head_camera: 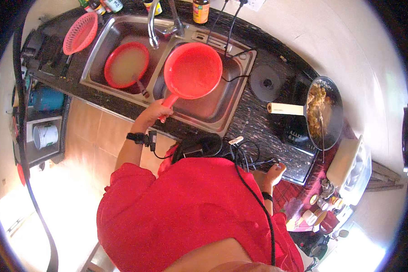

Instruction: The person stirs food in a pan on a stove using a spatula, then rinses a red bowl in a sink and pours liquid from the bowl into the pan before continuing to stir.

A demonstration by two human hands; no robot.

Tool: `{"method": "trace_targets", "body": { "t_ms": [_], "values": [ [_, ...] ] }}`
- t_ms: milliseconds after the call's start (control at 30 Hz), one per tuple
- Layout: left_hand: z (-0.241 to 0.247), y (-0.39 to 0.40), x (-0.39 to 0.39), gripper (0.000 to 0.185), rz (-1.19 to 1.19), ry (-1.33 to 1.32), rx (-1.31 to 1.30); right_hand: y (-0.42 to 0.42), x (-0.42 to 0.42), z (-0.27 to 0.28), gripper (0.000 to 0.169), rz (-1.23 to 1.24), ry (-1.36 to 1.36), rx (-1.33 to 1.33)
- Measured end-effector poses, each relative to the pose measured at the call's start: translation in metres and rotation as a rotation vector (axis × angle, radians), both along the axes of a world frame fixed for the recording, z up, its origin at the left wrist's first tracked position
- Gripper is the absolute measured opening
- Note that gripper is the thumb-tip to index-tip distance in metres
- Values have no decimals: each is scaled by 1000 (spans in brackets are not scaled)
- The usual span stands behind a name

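My left hand grips the handle of a red plastic dipper-like bowl, raised over the right basin of the steel double sink. The dipper's round mouth faces up; whether liquid is in it is hard to tell. Beneath it, the right basin is partly hidden. In the left basin sits a red bowl of cloudy liquid, with a utensil handle sticking out over its rim. My right hand is low by the counter's front edge, near thin cables; its fingers are bent and their contents unclear.
A chrome faucet arches over the sink. To the right, a frying pan with cooked food stands on a black cooktop, beside a dark glass lid. A pink basket and a sauce bottle line the counter.
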State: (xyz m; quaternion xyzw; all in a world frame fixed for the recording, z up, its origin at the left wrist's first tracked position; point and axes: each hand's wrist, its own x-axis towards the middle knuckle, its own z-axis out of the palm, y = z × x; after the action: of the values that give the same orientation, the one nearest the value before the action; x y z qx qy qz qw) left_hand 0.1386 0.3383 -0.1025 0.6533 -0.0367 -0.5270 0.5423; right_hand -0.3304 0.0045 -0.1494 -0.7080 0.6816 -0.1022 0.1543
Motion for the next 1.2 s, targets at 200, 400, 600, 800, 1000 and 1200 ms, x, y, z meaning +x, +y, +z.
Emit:
{"method": "trace_targets", "body": {
  "t_ms": [200,400,600,800,1000,1200],
  "values": [
    [-9,3,-18,26,91,-56,-35,-7,-6,-3,29,-8,27,70],
    [0,2,-29,31,157,-153,-95,-9,-14,-17,30,26,-33,-17],
    [-12,1,-29,31,84,-28,-125,-22,-35,-44,29,20,-10,-44],
    [-18,-4,-33,29,41,65,-148,-24,-37,-47,28,57,-34,-85],
    [-2,-15,-37,30,51,-19,-145,-20,-36,-45,28,43,-47,-64],
    [-10,-16,-32,33,-41,-138,-94,-11,-17,-20,28,2,-26,3]
  ]
}}
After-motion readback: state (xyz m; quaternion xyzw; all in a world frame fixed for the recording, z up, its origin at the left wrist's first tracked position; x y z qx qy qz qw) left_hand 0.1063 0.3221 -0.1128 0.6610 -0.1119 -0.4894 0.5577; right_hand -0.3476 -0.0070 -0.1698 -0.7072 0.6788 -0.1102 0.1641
